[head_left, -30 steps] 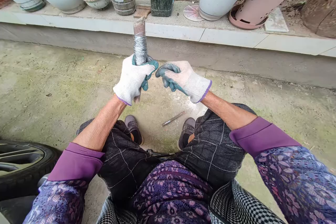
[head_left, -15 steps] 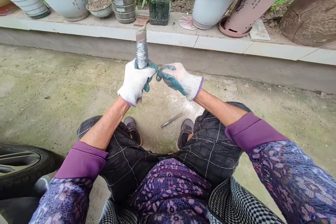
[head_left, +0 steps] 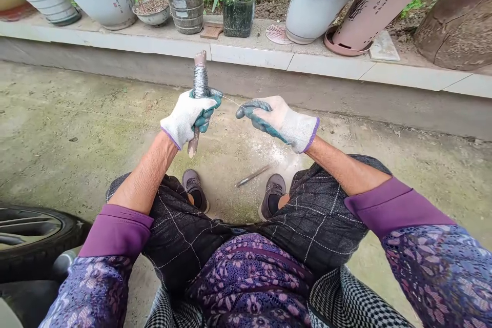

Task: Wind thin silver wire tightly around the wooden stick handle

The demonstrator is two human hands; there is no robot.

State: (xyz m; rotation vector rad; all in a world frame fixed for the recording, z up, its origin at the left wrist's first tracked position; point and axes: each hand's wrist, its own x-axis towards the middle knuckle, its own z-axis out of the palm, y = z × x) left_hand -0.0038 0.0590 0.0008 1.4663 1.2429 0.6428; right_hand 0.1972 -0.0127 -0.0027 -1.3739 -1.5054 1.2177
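Both my hands wear white work gloves with green-grey coated fingers. My left hand [head_left: 192,115] is closed round a wooden stick [head_left: 193,144] wound with thin silvery wire [head_left: 200,80]; the stick is nearly upright, its ends showing above and below the fist. From the left fingers a single strand of wire [head_left: 229,99] stretches across to my right hand [head_left: 274,119]. The right fingers are pinched together on that strand. Below the hands, a short thin rod [head_left: 252,176] lies on the ground between my shoes.
Potted plants, among them a white pot [head_left: 317,13] and a pink pot [head_left: 365,15], line a low tiled ledge [head_left: 249,56] ahead. A car wheel [head_left: 34,241] stands at lower left. White powder [head_left: 272,151] is scattered on the concrete ground.
My hands have moved apart, the left a little leftward and the right to the right. A strand of wire now shows stretched between them. The wound stick has tilted slightly.
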